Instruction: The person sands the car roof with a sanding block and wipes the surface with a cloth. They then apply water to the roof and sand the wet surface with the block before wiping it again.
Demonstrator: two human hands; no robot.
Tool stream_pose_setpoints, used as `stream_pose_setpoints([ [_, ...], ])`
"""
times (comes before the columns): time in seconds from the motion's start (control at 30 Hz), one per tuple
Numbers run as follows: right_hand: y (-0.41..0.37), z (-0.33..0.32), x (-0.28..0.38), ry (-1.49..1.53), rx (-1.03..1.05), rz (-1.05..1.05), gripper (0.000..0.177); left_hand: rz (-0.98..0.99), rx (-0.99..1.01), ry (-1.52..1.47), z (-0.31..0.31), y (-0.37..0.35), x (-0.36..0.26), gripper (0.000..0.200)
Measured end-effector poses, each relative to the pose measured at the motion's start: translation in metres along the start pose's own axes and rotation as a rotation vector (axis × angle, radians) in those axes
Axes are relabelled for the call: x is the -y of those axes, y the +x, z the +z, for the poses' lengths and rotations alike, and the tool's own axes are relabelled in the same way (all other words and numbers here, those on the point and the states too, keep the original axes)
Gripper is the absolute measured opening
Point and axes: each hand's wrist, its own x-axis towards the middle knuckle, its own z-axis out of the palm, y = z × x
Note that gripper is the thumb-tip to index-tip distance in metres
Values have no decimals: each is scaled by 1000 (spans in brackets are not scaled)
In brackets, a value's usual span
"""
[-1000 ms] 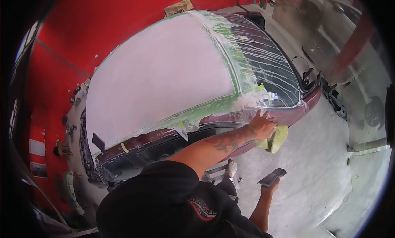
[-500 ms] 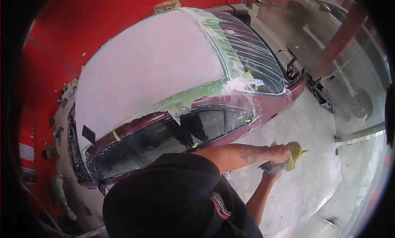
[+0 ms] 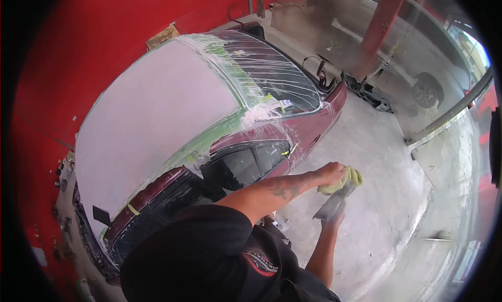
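Observation:
My left hand, on the tattooed arm, is closed round a yellow-green cloth. Just below it, my right hand grips a grey, flat-ended object whose exact kind is hard to make out. The cloth lies against the upper end of this object. Both hands are held over the concrete floor, beside the dark red car. Pale pinkish material covers the car's roof, with green along its edges. Whitish streaks run down the rear window.
A red wall stands behind the car. Dark car parts lie on the floor near its rear. At the upper right are a red post and another vehicle with a visible wheel.
The view has shifted, so the car appears farther left and lower. Both hands remain together; the grey object now shows more fully below the cloth.

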Motion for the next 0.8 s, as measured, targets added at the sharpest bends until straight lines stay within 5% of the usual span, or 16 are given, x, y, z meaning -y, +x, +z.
stream_pose_setpoints([
  [0.17,-43,-33,30,64,111,85,40,59,-303,182,-59,20,9,42],
  [0.27,-59,-13,50,42,69,45,40,79,-175,57,-68,10,1,39],
  [0.43,-54,14,55,-36,247,-87,40,201,-18,248,-44,-1,-7,99],
  [0.57,-74,45,59,-307,308,-163,41,94,120,198,-33,-22,-47,113],
  [0.8,-79,62,33,-316,446,-100,46,185,79,25,-33,-23,-25,80],
])
